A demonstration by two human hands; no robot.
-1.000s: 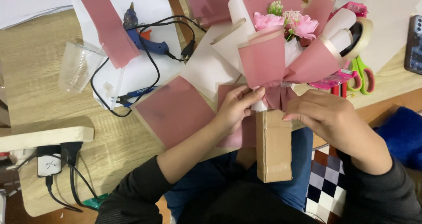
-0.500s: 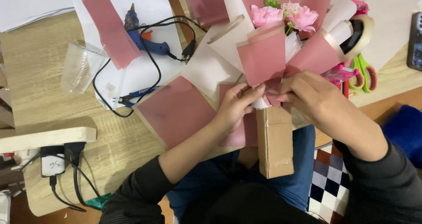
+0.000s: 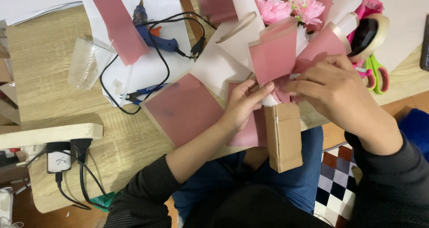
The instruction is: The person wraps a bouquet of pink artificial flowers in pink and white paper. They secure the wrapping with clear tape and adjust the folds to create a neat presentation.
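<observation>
while the left hand (image 3: 243,103) pinches the bouquet (image 3: 286,53) where paper meets the brown handle (image 3: 283,136), centre frame, the right hand (image 3: 333,87) has slid left — now clasping the pink wrap's waist, so the gather looks tighter.

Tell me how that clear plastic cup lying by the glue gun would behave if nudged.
The clear plastic cup lies on its side on the wooden table, so it would probably roll in a curve. Its thin walls suggest it is very light and easily crushed by a firm squeeze.
</observation>
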